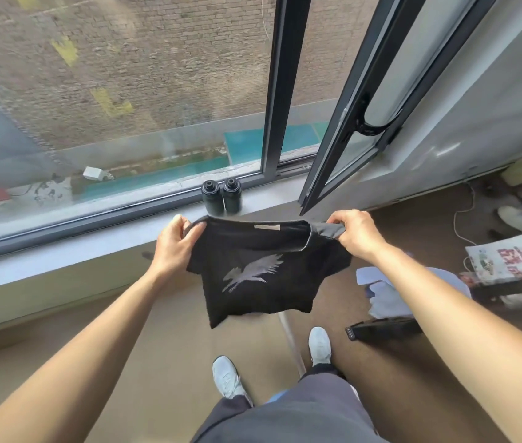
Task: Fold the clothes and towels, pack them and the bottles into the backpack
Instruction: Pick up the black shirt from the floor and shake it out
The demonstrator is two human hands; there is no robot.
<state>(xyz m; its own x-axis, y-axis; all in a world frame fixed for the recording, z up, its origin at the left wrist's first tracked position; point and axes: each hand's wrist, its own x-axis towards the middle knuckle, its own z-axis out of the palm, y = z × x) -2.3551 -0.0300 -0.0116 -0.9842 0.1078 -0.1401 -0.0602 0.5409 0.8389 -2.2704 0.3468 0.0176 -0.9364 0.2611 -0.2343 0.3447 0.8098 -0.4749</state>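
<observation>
I hold a black T-shirt (pixel 263 273) with a grey winged print up in the air in front of me. My left hand (pixel 175 241) grips its left shoulder and my right hand (pixel 357 235) grips its right shoulder, so the shirt hangs down spread between them. Two dark bottles (pixel 221 196) stand side by side on the window sill (pixel 100 247), just beyond the shirt's collar. Pale blue cloth (pixel 384 294) lies on the floor under my right forearm. A black flat item (pixel 384 329), perhaps the backpack, lies next to it, partly hidden by my arm.
An open window sash (pixel 349 123) swings inward to the right of the bottles. A printed white bag (pixel 512 257) and a white cable (pixel 459 219) lie on the floor at right, near another person's shoe (pixel 512 217). My own feet (pixel 272 362) stand on the brown floor.
</observation>
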